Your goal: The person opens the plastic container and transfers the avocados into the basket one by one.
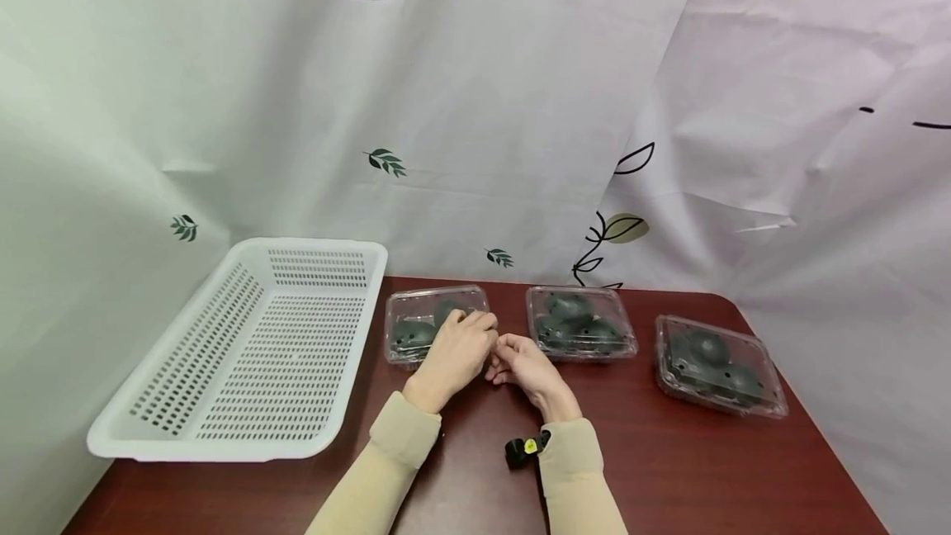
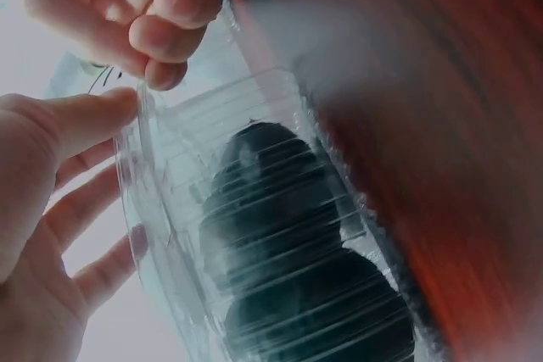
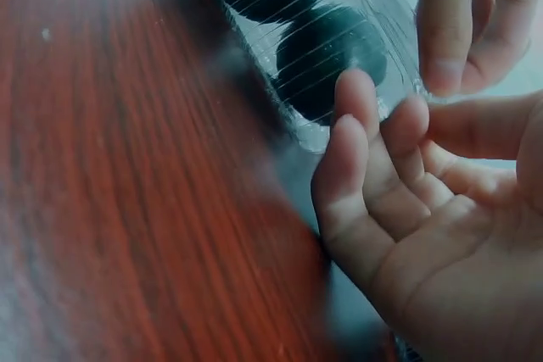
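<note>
A clear plastic clamshell box (image 1: 404, 310) with dark green, avocado-like fruits (image 1: 413, 333) inside stands just right of the white basket. My left hand (image 1: 458, 351) holds its near right corner, the thumb on the lid's edge and the fingers spread behind the clear plastic in the left wrist view. At that same corner, my right hand (image 1: 529, 367) pinches the rim between thumb and index finger, its other fingers curled loosely. The two hands meet fingertip to fingertip there. Through the ribbed side (image 2: 280, 209) the fruits show dark and rounded.
A large white perforated basket (image 1: 278, 362) takes up the table's left side. Two more clamshell boxes of the same fruits stand to the right, one box (image 1: 542, 304) at the back and another box (image 1: 768, 386) near the right edge. A white printed curtain (image 1: 475, 106) hangs behind.
</note>
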Demonstrator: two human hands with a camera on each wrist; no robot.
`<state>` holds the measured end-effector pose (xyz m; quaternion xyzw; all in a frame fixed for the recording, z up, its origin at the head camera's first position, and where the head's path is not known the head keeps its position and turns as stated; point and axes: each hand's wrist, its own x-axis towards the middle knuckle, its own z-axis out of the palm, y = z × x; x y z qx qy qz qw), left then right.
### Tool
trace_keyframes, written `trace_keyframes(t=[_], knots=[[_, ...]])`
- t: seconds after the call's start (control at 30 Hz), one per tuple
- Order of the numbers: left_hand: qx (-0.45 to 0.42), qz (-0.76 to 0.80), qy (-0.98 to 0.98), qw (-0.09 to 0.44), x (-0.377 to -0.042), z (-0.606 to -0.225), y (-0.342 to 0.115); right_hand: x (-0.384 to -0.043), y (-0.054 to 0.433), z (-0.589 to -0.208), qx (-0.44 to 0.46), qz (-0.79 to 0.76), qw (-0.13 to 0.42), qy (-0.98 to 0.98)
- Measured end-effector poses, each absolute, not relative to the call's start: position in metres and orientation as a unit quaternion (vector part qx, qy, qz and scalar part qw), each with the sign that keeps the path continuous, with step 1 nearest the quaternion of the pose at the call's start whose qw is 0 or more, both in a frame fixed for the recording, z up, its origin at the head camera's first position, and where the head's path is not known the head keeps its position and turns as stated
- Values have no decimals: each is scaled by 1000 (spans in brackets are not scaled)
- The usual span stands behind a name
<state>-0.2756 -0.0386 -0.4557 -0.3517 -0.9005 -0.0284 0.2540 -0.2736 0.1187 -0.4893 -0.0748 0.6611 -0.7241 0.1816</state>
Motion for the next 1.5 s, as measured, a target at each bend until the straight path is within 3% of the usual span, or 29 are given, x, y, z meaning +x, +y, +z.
trace_keyframes(t=[0.57,1.0,1.5], knots=[[-313,-76,-902,289,-274,-453,-33,-272,109,-486,2,-731,116,673],[-265,-87,-927,250,-255,-450,-79,-270,101,-483,28,-722,113,682],[-194,-102,-931,290,-242,-455,-106,-270,105,-484,33,-726,107,679]])
